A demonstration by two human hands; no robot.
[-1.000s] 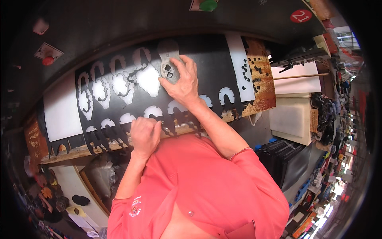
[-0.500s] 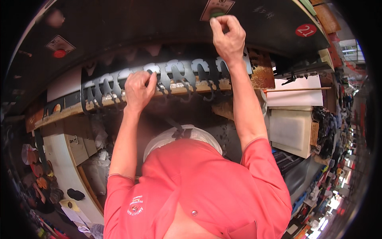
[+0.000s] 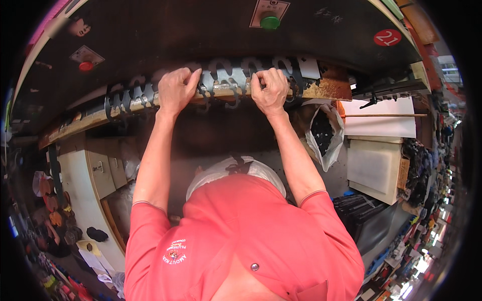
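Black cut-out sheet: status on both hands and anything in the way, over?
Left hand and right hand curled at wooden edge, grip unclear. Black sheet hangs over it in cut strips. Dark panel blocks view of far side.

I'm wearing a red shirt (image 3: 226, 220) with short, dark-edged sleeves (image 3: 150, 220), a small round emblem (image 3: 173, 253) and metal snap (image 3: 254, 267) showing in front, a pale garment (image 3: 271, 176) peeking out below

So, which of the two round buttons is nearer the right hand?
The green button, on the dark panel directly above the right hand in the picture. The other, a red button, sits farther left, beyond the left hand.
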